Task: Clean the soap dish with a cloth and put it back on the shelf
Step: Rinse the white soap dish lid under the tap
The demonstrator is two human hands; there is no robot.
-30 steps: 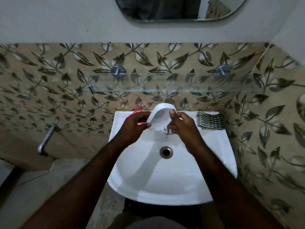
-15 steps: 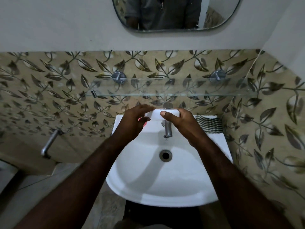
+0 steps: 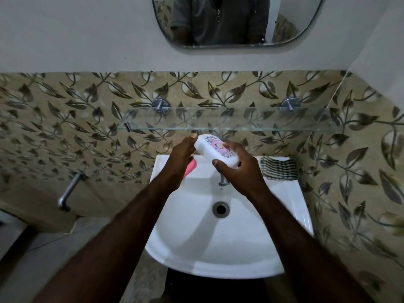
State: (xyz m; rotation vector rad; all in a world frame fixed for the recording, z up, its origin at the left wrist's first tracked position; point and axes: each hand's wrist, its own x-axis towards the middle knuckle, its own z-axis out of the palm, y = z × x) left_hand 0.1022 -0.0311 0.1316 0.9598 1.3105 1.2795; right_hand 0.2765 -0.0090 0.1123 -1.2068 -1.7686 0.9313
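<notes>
The soap dish (image 3: 215, 149) is a white oval box with a pink patterned top. I hold it tilted over the back of the sink, just below the glass shelf (image 3: 229, 126). My right hand (image 3: 239, 173) grips its right end, thumb on the near side. My left hand (image 3: 180, 159) touches its left end with the fingertips. The cloth (image 3: 278, 171), dark and white striped, lies folded on the sink's rear right corner, apart from both hands. A pink thing (image 3: 190, 169) shows partly behind my left hand; I cannot tell what it is.
The white sink (image 3: 218, 243) has a drain (image 3: 221, 209) and a chrome tap (image 3: 223, 182) under my right hand. Two metal brackets (image 3: 161, 104) hold the shelf to the leaf-patterned tiles. A mirror (image 3: 229, 20) hangs above. A wall tap (image 3: 68, 191) sticks out at the left.
Both hands have lifted the soap dish from the sink's back rim toward the shelf and turned it, so its pink patterned top now faces me.
</notes>
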